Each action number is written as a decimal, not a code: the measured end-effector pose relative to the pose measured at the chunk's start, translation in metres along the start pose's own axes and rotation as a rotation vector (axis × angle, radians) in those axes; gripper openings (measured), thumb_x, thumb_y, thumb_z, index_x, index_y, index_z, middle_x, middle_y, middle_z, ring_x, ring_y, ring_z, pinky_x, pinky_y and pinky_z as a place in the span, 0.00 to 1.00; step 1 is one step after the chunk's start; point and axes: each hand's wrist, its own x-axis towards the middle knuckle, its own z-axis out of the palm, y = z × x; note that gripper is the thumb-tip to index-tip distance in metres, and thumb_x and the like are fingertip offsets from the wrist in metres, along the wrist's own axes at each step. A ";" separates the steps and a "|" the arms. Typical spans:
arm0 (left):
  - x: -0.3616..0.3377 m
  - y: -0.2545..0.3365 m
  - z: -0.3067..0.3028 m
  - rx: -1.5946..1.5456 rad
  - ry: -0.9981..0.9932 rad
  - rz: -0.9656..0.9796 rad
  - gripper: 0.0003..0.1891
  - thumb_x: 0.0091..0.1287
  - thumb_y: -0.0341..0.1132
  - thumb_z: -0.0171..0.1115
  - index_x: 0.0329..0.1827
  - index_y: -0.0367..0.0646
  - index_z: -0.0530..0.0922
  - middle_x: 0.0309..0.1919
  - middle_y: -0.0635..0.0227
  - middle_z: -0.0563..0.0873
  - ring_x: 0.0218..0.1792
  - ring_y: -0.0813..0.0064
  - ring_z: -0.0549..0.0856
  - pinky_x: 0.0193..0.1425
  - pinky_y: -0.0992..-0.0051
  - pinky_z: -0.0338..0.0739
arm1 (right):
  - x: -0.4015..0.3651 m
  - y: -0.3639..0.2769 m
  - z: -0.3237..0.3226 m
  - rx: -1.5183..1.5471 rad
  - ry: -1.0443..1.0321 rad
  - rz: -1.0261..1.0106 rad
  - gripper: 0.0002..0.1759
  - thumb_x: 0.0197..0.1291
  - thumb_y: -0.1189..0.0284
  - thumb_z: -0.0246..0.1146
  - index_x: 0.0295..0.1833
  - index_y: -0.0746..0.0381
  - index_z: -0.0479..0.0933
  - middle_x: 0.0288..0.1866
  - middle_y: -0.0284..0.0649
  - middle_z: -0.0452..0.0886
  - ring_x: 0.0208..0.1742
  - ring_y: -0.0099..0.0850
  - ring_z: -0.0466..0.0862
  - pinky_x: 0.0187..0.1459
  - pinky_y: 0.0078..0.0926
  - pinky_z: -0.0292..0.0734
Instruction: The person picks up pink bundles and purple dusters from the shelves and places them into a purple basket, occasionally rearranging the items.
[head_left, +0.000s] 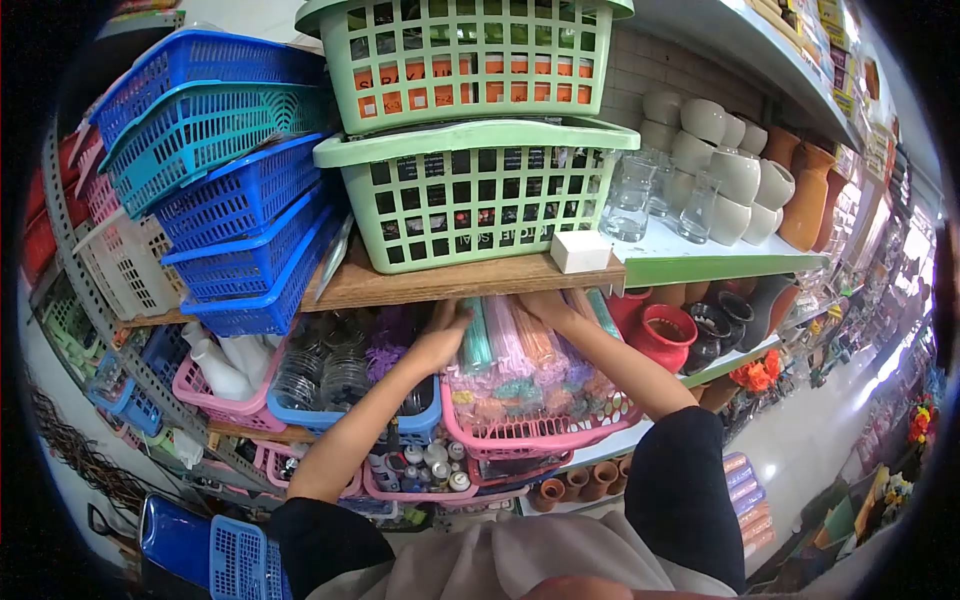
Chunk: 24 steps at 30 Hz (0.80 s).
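Note:
A pink basket sits on the shelf below the wooden board, filled with clear-wrapped bundles in green, pink, orange and purple. My left hand is at the left side of the bundles, against a green one, its fingers partly hidden by the bundles and the shelf edge. Farther right, my right hand reaches over the top of the bundles, and its fingertips are out of sight. Whether either hand grips a bundle cannot be made out.
Green baskets and a small white box stand on the wooden shelf above my hands. Blue baskets are stacked at left. Glass vases and red pots are at right. A blue basket adjoins the pink one.

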 end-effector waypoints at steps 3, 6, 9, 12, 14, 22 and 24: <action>-0.001 -0.013 0.003 -0.089 0.077 -0.009 0.25 0.68 0.38 0.48 0.65 0.37 0.57 0.63 0.51 0.61 0.65 0.56 0.60 0.70 0.68 0.52 | 0.003 -0.006 -0.029 0.153 -0.158 0.184 0.21 0.56 0.66 0.59 0.53 0.64 0.71 0.52 0.49 0.75 0.52 0.46 0.75 0.52 0.39 0.68; -0.012 0.002 -0.003 0.012 0.039 -0.053 0.28 0.66 0.39 0.52 0.65 0.36 0.57 0.61 0.48 0.62 0.64 0.54 0.63 0.68 0.66 0.55 | 0.019 -0.038 -0.074 0.246 -0.361 0.710 0.27 0.57 0.62 0.59 0.58 0.67 0.67 0.54 0.52 0.74 0.54 0.47 0.74 0.55 0.38 0.67; -0.027 0.031 -0.012 0.076 -0.038 -0.064 0.30 0.65 0.43 0.53 0.65 0.33 0.56 0.62 0.46 0.60 0.65 0.52 0.60 0.69 0.65 0.54 | -0.014 -0.037 -0.081 0.721 -0.302 0.886 0.28 0.57 0.61 0.59 0.58 0.70 0.67 0.52 0.55 0.75 0.54 0.45 0.75 0.56 0.35 0.67; -0.051 0.053 -0.018 0.119 -0.108 -0.027 0.33 0.65 0.46 0.53 0.65 0.31 0.56 0.63 0.44 0.59 0.66 0.48 0.59 0.69 0.63 0.53 | 0.001 -0.086 -0.149 0.564 -0.365 0.916 0.22 0.58 0.64 0.56 0.50 0.72 0.72 0.44 0.54 0.78 0.47 0.37 0.79 0.49 0.31 0.71; -0.073 0.078 -0.025 0.179 -0.132 0.025 0.32 0.66 0.45 0.53 0.64 0.30 0.55 0.62 0.45 0.60 0.65 0.48 0.60 0.68 0.63 0.55 | -0.003 -0.112 -0.179 0.484 -0.416 0.903 0.18 0.57 0.67 0.55 0.47 0.70 0.74 0.40 0.50 0.78 0.40 0.35 0.78 0.45 0.30 0.71; -0.164 0.137 0.002 -0.078 -0.086 0.369 0.22 0.66 0.34 0.50 0.60 0.32 0.62 0.59 0.51 0.65 0.62 0.56 0.64 0.66 0.62 0.55 | -0.050 -0.197 -0.263 0.327 -0.062 0.969 0.12 0.59 0.71 0.55 0.47 0.63 0.74 0.42 0.41 0.73 0.46 0.31 0.74 0.44 0.25 0.69; -0.185 0.126 0.030 -0.355 -0.143 0.405 0.19 0.64 0.32 0.50 0.56 0.32 0.65 0.54 0.51 0.68 0.56 0.57 0.69 0.62 0.62 0.61 | -0.076 -0.218 -0.279 0.252 0.035 1.084 0.11 0.60 0.72 0.55 0.47 0.62 0.74 0.41 0.39 0.73 0.43 0.29 0.75 0.42 0.24 0.69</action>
